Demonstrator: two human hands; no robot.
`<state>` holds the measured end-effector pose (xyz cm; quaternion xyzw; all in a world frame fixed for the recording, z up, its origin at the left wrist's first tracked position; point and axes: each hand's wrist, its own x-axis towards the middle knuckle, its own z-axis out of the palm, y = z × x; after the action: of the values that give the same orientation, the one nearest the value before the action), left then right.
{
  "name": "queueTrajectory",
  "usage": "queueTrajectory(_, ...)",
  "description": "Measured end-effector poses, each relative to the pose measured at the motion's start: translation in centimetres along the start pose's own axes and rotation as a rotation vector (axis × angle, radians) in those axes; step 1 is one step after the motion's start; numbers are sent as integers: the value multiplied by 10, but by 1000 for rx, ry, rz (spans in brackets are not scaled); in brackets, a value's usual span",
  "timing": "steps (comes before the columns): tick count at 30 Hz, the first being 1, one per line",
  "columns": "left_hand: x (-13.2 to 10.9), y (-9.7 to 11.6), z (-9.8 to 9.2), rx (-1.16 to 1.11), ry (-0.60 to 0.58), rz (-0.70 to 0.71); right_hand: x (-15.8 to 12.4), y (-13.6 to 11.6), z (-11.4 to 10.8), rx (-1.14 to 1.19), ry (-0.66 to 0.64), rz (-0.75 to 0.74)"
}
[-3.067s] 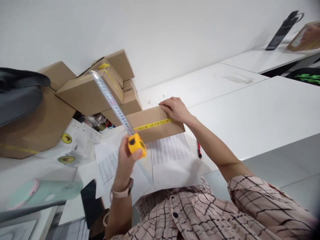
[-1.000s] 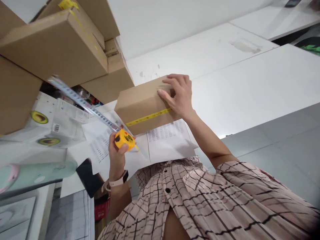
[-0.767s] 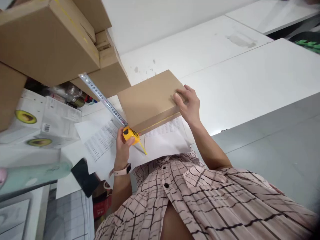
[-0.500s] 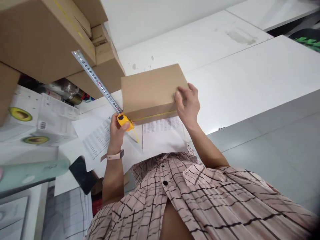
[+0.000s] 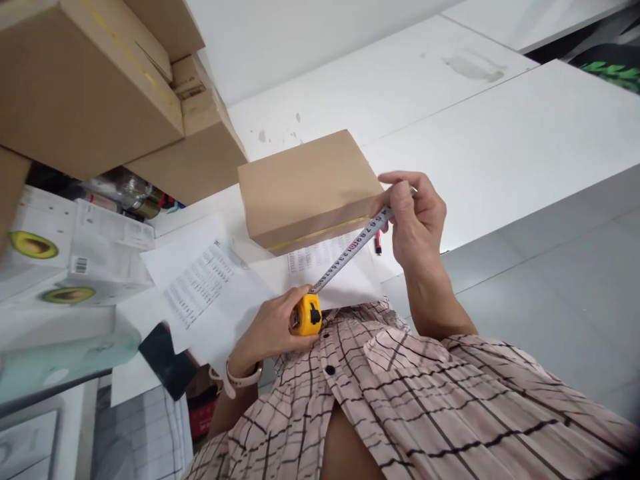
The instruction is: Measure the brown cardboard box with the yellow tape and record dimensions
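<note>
My left hand [image 5: 277,323] is wrapped round the yellow case of a tape measure [image 5: 307,315], close to my shirt front. From the case the silver blade [image 5: 350,252] runs up to the right, its printed numbers facing me. My right hand [image 5: 419,217] pinches the blade near its free end, beside the right front corner of a closed brown cardboard box [image 5: 310,177]. The box lies on the white table, with yellow tape along its near side. Printed sheets [image 5: 205,287] lie partly under and in front of it.
Larger cardboard boxes [image 5: 90,80] are stacked at the left, above white cartons with avocado pictures [image 5: 40,243]. A black phone-like slab [image 5: 167,360] and a pale green bottle [image 5: 70,357] lie at the lower left. A red pen-like item [image 5: 378,243] sits near my right hand.
My left hand has brought the tape measure down and right, and the blade now points right instead of up left. My right hand has left the box top and taken hold of the blade.
</note>
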<state>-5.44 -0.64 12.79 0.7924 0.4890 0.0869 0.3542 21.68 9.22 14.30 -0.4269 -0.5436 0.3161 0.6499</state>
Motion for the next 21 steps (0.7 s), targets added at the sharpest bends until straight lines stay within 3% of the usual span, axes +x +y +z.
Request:
queueTrajectory(3,6,0,1,17,143,-28,-18,9,-3,22,11,17)
queueTrajectory(5,9,2,-2,-1,289,-27,-36,14,0,-4,-72,12)
queueTrajectory(9,16,11,-23,58,507,117,-66,23,5,-157,-211,-36)
queueTrajectory(11,24,16,-40,142,609,192,-68,33,-1,-284,-122,15)
queueTrajectory(14,50,15,-69,238,763,232,-56,61,-22,-582,49,215)
queueTrajectory(17,86,0,-91,257,790,178,-42,93,-39,-850,4,396)
queueTrajectory(21,126,-31,-99,227,689,173,-37,120,-43,-1057,-181,395)
